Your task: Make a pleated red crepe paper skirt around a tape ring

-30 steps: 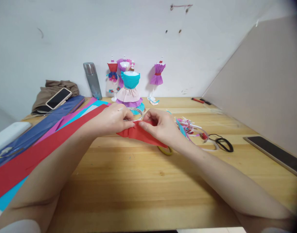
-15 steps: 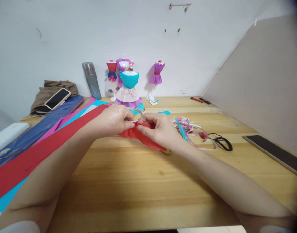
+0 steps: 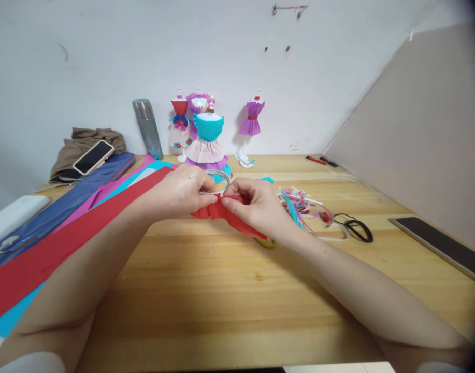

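A piece of red crepe paper is stretched between my two hands above the wooden table. My left hand pinches its upper left edge, thumb toward me. Close beside it, my right hand pinches the same edge between thumb and fingers. The paper is gathered into small folds where the fingertips nearly meet, and its lower edge hangs loose. A roll of tape lies just behind my hands. Something yellow, partly hidden, shows under the paper's right end.
Small dress forms in paper dresses, one with a turquoise top, stand along the wall. Long coloured paper sheets lie at left near a phone and a bottle. Paper scraps, a black cord and a dark tablet-like slab lie right.
My right fingers have shifted slightly along the red paper's edge, and the fold between both hands looks more raised. The view has moved very slightly; the other things stay put.
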Demonstrator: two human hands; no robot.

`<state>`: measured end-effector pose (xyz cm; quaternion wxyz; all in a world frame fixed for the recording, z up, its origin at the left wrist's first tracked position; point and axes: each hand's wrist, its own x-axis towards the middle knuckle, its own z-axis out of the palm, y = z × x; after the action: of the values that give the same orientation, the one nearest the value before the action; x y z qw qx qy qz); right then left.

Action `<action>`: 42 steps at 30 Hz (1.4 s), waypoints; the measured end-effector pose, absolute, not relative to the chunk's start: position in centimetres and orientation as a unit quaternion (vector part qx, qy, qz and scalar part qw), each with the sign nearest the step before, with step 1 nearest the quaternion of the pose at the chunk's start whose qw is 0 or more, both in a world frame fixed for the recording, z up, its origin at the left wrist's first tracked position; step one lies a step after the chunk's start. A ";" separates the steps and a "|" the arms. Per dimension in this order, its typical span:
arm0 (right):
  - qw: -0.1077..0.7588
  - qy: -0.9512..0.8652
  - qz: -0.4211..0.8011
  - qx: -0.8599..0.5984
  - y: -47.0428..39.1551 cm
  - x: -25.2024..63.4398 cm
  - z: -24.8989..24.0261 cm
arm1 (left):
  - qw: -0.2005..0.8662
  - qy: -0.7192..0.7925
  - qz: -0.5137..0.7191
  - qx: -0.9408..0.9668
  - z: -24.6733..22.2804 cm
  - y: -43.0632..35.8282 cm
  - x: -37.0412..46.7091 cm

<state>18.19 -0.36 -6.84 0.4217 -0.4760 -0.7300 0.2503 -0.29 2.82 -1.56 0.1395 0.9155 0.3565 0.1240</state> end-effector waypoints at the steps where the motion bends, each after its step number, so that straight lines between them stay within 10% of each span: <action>1: 0.424 -0.728 0.244 -0.481 -0.4 18.1 -6.8 | 0.141 0.355 0.126 0.915 -1.5 2.8 -0.3; 42: 0.423 -0.757 0.162 -0.472 -0.3 19.0 -6.6 | 0.133 0.392 0.115 0.903 -1.4 3.1 -0.4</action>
<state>19.05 -0.27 -6.56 0.4225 -0.4718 -0.7568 0.1618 -0.37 3.10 -1.40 0.1333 0.9028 0.3922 0.1152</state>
